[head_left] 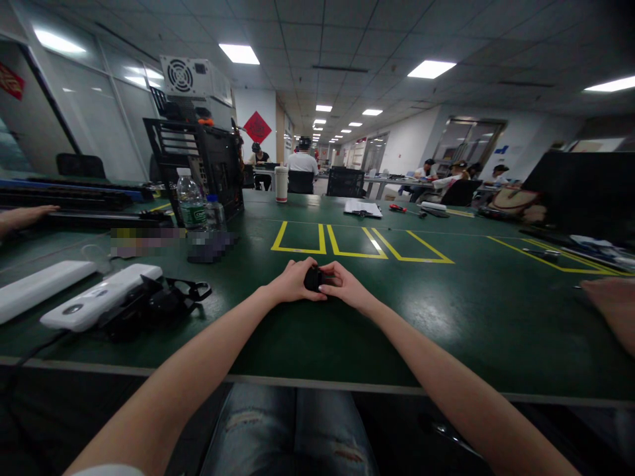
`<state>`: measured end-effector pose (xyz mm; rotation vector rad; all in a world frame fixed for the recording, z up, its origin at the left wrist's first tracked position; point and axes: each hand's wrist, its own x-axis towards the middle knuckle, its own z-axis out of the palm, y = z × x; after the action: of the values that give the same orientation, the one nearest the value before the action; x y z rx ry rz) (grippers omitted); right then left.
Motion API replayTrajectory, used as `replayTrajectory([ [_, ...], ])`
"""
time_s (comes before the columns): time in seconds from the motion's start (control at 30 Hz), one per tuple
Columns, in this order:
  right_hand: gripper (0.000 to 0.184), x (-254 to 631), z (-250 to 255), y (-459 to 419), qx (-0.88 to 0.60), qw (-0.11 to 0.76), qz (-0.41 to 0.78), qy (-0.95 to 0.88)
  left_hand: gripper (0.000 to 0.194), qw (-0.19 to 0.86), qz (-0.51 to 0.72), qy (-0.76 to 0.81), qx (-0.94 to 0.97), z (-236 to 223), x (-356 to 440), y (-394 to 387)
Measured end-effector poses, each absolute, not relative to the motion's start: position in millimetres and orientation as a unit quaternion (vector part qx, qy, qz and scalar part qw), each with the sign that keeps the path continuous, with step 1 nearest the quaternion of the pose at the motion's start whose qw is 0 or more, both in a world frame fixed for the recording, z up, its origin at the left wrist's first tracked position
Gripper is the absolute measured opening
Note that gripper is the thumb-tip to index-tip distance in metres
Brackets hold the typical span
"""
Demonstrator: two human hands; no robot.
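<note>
Between my two hands, just above or on the green table (278, 344), is a small black object (313, 279) whose kind I cannot make out. My left hand (294, 280) is wrapped round its left side, thumb low and fingers over the top. From the other side my right hand (344, 283) grips it with thumb and fingertips. The fingers cover much of it. Beyond the hands, yellow tape outlines (298, 250) mark the tabletop.
To the left lie white devices (102, 297) with black straps (163, 297). Behind them stand bottles (191, 201) and a black computer case (218, 158). A white cup (281, 184), clipboard (363, 209) and screwdriver (407, 211) are farther back. Other people's hands (612, 307) reach in at both sides.
</note>
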<state>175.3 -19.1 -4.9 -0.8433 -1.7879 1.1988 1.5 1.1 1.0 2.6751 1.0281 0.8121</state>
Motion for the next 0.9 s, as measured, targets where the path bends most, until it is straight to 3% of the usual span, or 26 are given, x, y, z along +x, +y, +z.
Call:
replayTrajectory([
  [0.2, 0.023, 175.5, -3.4, -21.1, -0.341, 0.415, 0.461, -0.707, 0.063, 0.089, 0.269, 0.347, 0.894, 2.7, 0.4, -0.3],
  [0.4, 0.038, 177.0, -6.8, -17.6, -0.373, 0.395, 0.469, -0.696, 0.062, 0.097, 0.265, 0.355, 0.891, 2.8, 1.4, 0.0],
  [0.73, 0.024, 174.6, -3.4, -21.5, -0.343, 0.413, 0.464, -0.705, 0.062, 0.096, 0.263, 0.362, 0.889, 5.2, 1.4, -3.0],
  [0.9, 0.033, 174.7, -5.3, -17.1, -0.386, 0.403, 0.459, -0.691, 0.063, 0.095, 0.266, 0.377, 0.882, 4.6, 3.1, -2.5],
])
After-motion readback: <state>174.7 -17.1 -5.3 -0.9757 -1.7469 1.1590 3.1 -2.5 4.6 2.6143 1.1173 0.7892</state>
